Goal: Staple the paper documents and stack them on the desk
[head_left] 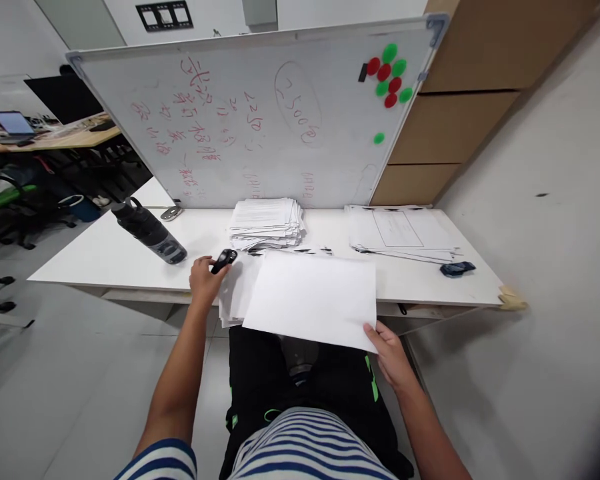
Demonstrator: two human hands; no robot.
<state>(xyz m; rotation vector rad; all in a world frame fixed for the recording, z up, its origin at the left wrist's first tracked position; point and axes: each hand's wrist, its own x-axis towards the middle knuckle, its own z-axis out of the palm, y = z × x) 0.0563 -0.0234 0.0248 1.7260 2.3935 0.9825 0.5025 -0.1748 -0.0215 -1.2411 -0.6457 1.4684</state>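
My left hand (206, 279) is closed around what looks like a small black stapler (224, 260), at the left edge of the papers. In my right hand (391, 353) is the lower right corner of a blank white sheet of paper (313, 300), pinched between thumb and fingers. The sheet reaches past the table's front edge, over my lap. Partly beneath it lies a pile of white paper (236, 293), overhanging the same edge. Whether the raised sheet is one page or several, I cannot tell.
Behind the sheet sits a thick stack of printed papers (266, 223). More papers (400, 230) lie at the right, near a dark blue object (457, 269). A black bottle (150, 232) stands at the left. A whiteboard (260, 120) with magnets closes off the table's back.
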